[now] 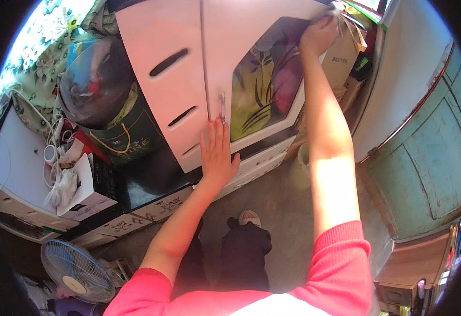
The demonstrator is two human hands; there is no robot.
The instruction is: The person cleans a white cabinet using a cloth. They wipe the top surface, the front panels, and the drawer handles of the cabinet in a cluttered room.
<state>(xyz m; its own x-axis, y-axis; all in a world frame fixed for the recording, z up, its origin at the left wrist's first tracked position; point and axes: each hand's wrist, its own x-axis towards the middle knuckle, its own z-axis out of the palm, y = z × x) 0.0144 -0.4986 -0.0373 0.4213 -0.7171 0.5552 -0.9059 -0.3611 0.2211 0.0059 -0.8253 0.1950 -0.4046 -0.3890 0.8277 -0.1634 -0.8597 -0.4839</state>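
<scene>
A white cabinet (pixel 163 31) stands before me, its door (pixel 218 51) fitted with a patterned glass panel (pixel 270 83) showing plant shapes. My left hand (pixel 217 158) lies flat with its fingers apart on the lower part of the cabinet front, the fingertips just below the small door handle (pixel 222 106). My right hand (pixel 320 35) is raised at the upper right corner of the cabinet, its fingers bent around something greyish and blurred (pixel 335 10) that I cannot identify; how firmly it is held is unclear.
On the left are a dark green gift bag (pixel 123 138), a transparent domed cover (pixel 96 83), tangled white cables (pixel 54 134) and an open white box (pixel 84 193). A blue fan (pixel 76 272) stands lower left. Right are cardboard boxes (pixel 339 59), a pale bucket (pixel 303 162), a green door (pixel 432 158) and brown furniture (pixel 412 260).
</scene>
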